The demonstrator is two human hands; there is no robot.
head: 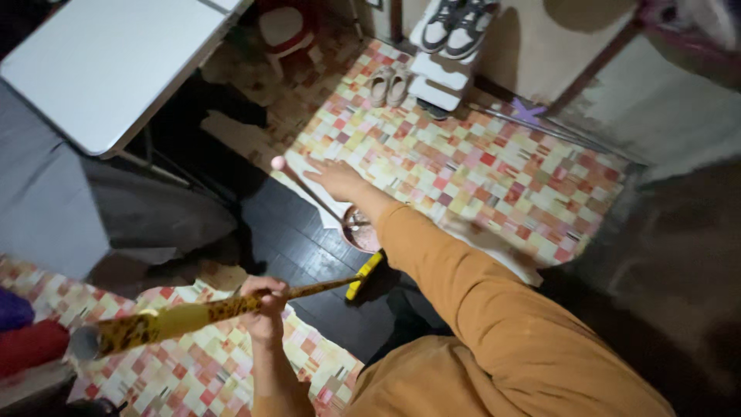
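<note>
Checkered floor covering (478, 170) in red, yellow, pink and white squares spread over most of the small room, with a strip of dark plank flooring (301, 239) bare in the middle. At far left a white folding table (100, 62) stood on thin metal legs, and a grey cloth (46, 208) hung below it. Lower left lay a red rolled bundle (31, 347).

From there a long yellow-and-brown mottled broom handle (177, 316) ran rightward and slightly up to a yellow broom head (364, 275) resting on the dark planks. The left hand (264, 305) was closed around that handle about midway, fingers wrapped over it.

Just beyond, a thin stick with a pink ball tip (309, 189) slanted from the upper left down into a round pinkish dustpan-like bowl (361, 230) sitting at the edge of the dark strip. The right hand (333, 177), on an arm in an orange sleeve (463, 286), reached out over the checkered floor with fingers stretched flat and open; it lay just beside the stick, and whether it touched it could not be told.

Farther back stood a red-and-white plastic stool (287, 35), beige slippers (388, 83), and grey-and-white sneakers (457, 23) on a white stepped shoe rack (440, 81) against the wall.
</note>
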